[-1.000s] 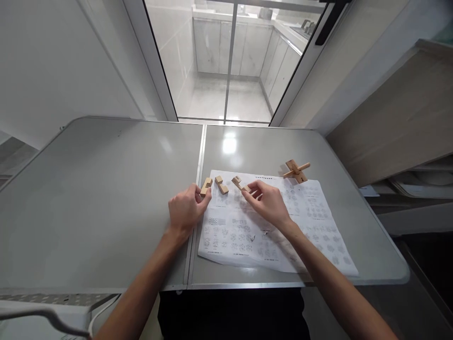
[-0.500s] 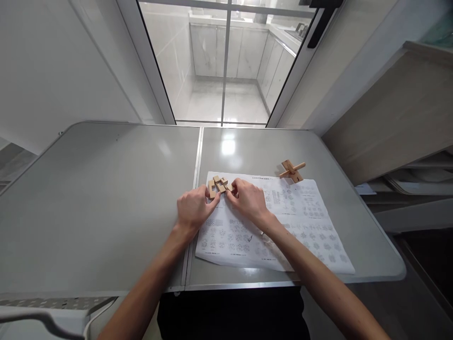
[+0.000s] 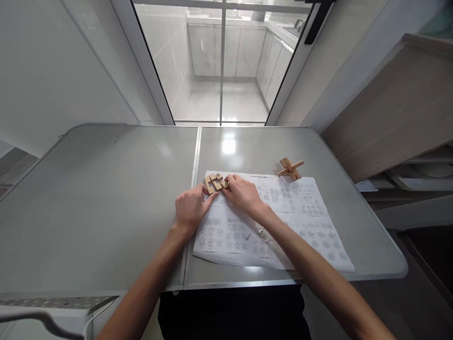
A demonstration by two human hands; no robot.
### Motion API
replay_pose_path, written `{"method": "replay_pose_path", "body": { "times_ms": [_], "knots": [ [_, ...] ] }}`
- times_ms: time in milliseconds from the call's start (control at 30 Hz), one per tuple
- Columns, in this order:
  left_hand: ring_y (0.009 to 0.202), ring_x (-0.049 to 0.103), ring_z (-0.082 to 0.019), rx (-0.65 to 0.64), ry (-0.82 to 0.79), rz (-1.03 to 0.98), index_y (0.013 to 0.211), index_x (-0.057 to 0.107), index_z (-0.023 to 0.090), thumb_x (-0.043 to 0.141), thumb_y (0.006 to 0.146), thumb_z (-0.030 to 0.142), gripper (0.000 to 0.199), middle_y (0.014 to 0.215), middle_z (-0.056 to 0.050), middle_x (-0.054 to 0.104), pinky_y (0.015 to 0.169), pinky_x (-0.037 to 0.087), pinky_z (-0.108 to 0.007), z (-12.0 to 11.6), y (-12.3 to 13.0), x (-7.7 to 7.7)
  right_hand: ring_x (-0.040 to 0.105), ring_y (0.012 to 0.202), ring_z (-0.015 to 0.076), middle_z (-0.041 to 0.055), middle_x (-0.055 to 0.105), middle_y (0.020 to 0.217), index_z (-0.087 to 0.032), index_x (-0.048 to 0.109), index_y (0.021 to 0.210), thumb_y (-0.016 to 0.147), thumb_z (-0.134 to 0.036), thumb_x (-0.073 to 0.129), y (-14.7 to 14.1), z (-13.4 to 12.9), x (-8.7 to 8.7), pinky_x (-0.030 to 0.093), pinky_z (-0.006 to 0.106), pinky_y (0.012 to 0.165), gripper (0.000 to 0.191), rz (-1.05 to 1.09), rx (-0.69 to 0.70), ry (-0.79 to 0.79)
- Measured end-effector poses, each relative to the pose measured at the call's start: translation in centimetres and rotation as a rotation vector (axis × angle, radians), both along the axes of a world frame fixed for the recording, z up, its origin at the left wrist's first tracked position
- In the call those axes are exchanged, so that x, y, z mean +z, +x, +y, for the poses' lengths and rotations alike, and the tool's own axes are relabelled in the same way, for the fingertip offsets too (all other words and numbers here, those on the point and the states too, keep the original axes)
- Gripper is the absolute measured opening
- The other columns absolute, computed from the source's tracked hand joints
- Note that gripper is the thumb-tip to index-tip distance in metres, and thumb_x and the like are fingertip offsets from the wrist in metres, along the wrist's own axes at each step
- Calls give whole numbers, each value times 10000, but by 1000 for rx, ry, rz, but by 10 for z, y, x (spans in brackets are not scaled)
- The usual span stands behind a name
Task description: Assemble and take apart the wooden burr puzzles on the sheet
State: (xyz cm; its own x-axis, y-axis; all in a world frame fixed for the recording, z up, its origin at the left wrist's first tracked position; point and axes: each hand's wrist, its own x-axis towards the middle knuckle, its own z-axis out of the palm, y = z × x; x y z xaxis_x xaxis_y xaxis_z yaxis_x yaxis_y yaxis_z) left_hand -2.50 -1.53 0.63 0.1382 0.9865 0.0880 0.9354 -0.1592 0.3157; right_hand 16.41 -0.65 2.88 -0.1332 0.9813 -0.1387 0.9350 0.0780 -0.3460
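Evidently grips the left block (image 3: 207,186) with the left hand (image 3: 191,208), thumb at the near end and fingers by the outer side; grips the right block (image 3: 219,177) by the outer end with the right hand (image 3: 242,191), fingertips partly hidden. Between them, shows the middle block (image 3: 215,182) close beside both — perhaps touching, too small to tell. Sets all three at the far left corner of the printed sheet (image 3: 247,217), on the table (image 3: 106,203). Probably feels light and stiff, being wood, with little slip and little risk of breaking, except perhaps at the thinner part beside a notch. Best to take hold by the thick ends, leaving the notches free. Points each long axis from far left to near right, most nearly straight away from the body in the left block. Turns the left block's notch rightward, toward the middle block. Farther right, at the sheet's far edge — a wooden cross (image 3: 293,175) with a round stick (image 3: 299,164), well apart from both hands.
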Motion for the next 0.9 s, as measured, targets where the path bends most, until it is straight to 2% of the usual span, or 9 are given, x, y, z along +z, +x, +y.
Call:
{"method": "replay_pose_path", "body": {
  "times_ms": [133,300,633,767,900],
  "knots": [
    [777,715,-247,13,25,8,954,695,226,669,994,629,405,885,-54,794,675,359,-316,3,1,-8,729,977,261,120,712,1301,-202,630,1234,1118,-334,558,3,3,-2,465,330,699,190,-7,13,-3],
    [749,705,-242,7,67,-24,928,694,233,670,991,632,404,800,-35,760,685,372,-315,5,0,-14,727,979,268,124,697,1315,-204,630,1250,1123,-349,546,5,3,-6,489,343,712,210,-2,22,0],
    [660,633,-199,-31,87,-127,876,675,237,723,960,600,376,707,9,685,691,388,-302,5,-5,-16,730,940,257,132,652,1340,-205,624,1267,1106,-247,553,8,11,-15,490,333,682,181,42,90,7],
    [656,619,-190,-42,94,-155,870,671,238,725,958,597,374,699,18,676,693,389,-302,4,-7,-18,733,974,253,131,645,1367,-197,620,1310,1086,-204,564,11,6,-14,531,342,722,231,70,112,8],
    [645,602,-185,-56,92,-175,871,672,235,723,961,596,375,693,23,671,701,392,-307,3,-8,-18,746,938,226,129,643,1403,-210,571,1427,1061,-206,605,25,-8,-10,588,358,765,367,159,121,36]
  ]
}}
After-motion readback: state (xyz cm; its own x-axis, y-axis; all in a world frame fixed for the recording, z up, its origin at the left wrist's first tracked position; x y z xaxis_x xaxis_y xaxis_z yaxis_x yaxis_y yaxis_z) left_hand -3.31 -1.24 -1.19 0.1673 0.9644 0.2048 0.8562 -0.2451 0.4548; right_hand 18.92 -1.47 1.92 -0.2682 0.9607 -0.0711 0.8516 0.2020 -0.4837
